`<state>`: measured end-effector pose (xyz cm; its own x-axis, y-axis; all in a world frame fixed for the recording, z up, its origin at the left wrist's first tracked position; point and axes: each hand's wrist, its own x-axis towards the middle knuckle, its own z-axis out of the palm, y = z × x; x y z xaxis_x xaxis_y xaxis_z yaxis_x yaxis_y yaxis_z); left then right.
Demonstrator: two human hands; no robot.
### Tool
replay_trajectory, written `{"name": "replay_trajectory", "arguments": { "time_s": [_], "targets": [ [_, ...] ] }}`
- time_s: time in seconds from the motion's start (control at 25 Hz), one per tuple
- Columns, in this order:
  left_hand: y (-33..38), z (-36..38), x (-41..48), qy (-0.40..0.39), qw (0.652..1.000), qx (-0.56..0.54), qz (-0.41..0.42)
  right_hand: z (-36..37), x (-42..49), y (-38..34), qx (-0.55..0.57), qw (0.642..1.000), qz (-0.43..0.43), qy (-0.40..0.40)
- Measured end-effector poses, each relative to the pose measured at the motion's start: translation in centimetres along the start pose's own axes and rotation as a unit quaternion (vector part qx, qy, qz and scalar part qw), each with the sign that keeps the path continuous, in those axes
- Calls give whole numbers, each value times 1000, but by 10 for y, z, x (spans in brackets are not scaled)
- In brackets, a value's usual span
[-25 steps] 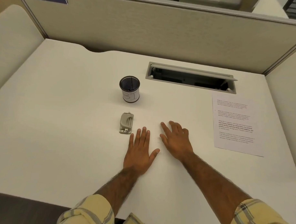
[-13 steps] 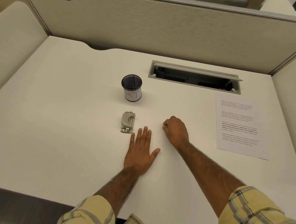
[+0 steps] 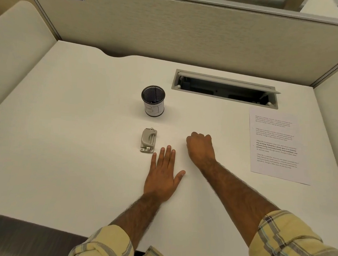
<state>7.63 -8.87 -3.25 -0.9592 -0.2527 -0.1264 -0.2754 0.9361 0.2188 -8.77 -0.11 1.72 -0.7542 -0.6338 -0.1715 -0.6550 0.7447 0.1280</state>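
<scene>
Just beyond the fingertips of the left hand (image 3: pixel 163 177), slightly to their left, lay the grey hole punch (image 3: pixel 148 140), close but not touching. That hand rested flat on the white desk (image 3: pixel 68 143), fingers straight and relaxed. To its right, the right hand (image 3: pixel 201 148) sat clenched in a fist on the desk, with nothing visible in it. Farther ahead of the left hand stood a black mesh cup (image 3: pixel 153 108). A printed sheet (image 3: pixel 274 147) lay to the right of the fist.

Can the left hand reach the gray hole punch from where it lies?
Probably yes. The left hand lies flat, fingers straight, just short of the hole punch, and only bare desk lies between them.
</scene>
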Motion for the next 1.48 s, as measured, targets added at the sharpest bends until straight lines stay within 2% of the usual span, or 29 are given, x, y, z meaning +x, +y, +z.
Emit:
{"name": "replay_trajectory", "arguments": {
  "time_s": [0.24,0.32,0.36,0.4,0.52,0.6,0.68,0.84,1.28,1.48],
  "targets": [
    [1,-2,-1,-8,1000,-2,0,0,8,-2,5,1000,-12,8],
    [0,-3,-1,-9,1000,-4,0,-4,11,2,77,997,27,-9],
    [0,-3,-1,-9,1000,-6,0,-9,13,5,149,987,52,-17],
    [1,-3,-1,-9,1000,-8,0,-16,16,8,238,968,76,-27],
    [2,-3,-1,-6,1000,-16,1,-54,35,10,462,881,99,-27],
    [2,-2,-2,-7,1000,-23,2,-83,56,7,526,844,104,-3],
    [1,-2,-2,-2,1000,-28,2,-107,77,0,541,835,98,24],
    [-1,0,-2,11,999,-35,5,-129,109,-22,519,851,68,43],
    [-2,0,-2,31,999,-38,12,-146,162,-65,333,941,36,41],
    [-3,1,-1,31,998,-49,15,-143,168,-63,300,952,25,53]
  ]
}}
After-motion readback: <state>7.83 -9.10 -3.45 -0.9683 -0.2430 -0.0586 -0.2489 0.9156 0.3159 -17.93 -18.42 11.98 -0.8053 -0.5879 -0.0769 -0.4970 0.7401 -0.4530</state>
